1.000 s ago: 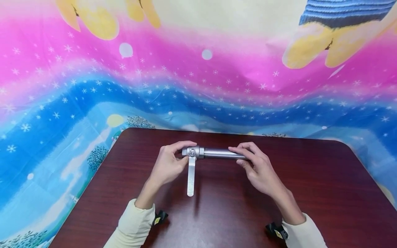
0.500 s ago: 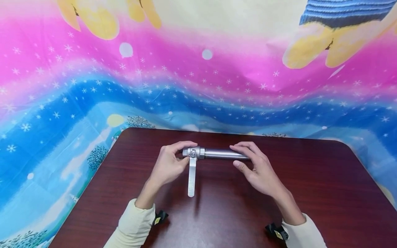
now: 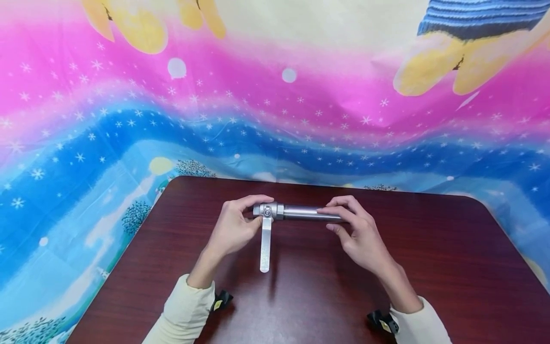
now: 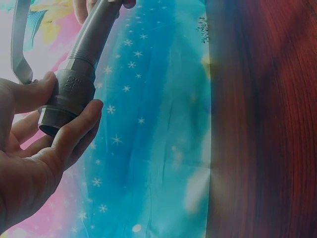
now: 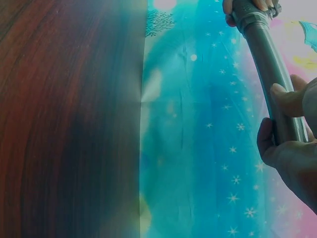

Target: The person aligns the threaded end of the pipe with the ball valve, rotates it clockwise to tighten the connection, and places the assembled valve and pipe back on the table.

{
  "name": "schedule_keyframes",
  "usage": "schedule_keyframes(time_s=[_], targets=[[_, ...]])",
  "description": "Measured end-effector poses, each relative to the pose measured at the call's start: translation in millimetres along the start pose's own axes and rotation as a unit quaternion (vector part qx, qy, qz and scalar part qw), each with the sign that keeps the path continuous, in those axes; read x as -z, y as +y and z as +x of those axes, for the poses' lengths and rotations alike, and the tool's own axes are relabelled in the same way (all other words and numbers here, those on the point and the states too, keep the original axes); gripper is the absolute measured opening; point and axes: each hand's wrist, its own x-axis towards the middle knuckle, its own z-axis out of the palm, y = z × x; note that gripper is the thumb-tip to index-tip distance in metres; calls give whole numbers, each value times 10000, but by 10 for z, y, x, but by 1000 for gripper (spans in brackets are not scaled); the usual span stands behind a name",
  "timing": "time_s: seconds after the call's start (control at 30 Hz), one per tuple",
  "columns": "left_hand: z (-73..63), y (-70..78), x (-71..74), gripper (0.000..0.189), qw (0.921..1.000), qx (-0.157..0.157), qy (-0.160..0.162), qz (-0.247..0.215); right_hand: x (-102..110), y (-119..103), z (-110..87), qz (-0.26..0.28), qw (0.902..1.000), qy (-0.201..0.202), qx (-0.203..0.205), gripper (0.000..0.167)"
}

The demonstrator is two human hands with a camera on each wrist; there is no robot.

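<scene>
A steel ball valve with a flat lever handle sits at the left end of a smooth metal pipe. Both are held level above the table, and the lever points toward me. My left hand pinches the valve body between thumb and fingers. In the left wrist view the open end of the valve faces out beside the fingers. My right hand grips the right part of the pipe, its fingers over the top and thumb below. The right wrist view has the pipe running between thumb and fingers. The hand hides the pipe's far end.
A dark red-brown wooden table with rounded corners lies beneath the hands. Behind it hangs a colourful printed cloth. Small black wrist devices sit by both sleeves.
The right fingers and thumb loosened and spread half a second ago, and now close on the pipe again. The left hand, valve and lever stay almost in place.
</scene>
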Motion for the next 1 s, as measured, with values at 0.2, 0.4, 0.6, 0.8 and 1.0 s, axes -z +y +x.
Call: schedule_keyframes(time_s=[0.2, 0.4, 0.6, 0.8, 1.0], targets=[[-4, -1, -2, 48, 10000, 25, -2, -7, 19, 8, 2, -43, 9999, -141, -79, 50], [-1, 6, 3, 49, 10000, 37, 19, -4, 17, 18, -1, -41, 9998, -172, -75, 50], [2, 7, 3, 47, 10000, 50, 16, -18, 10, 12, -1, -39, 9999, -132, -94, 48], [3, 9, 4, 47, 9999, 90, 7, -58, 7, 13, -3, -100, 9996, -200, -179, 51], [1, 13, -3, 47, 10000, 68, 5, -73, 6, 1, -15, -147, 9985, -342, -392, 50]])
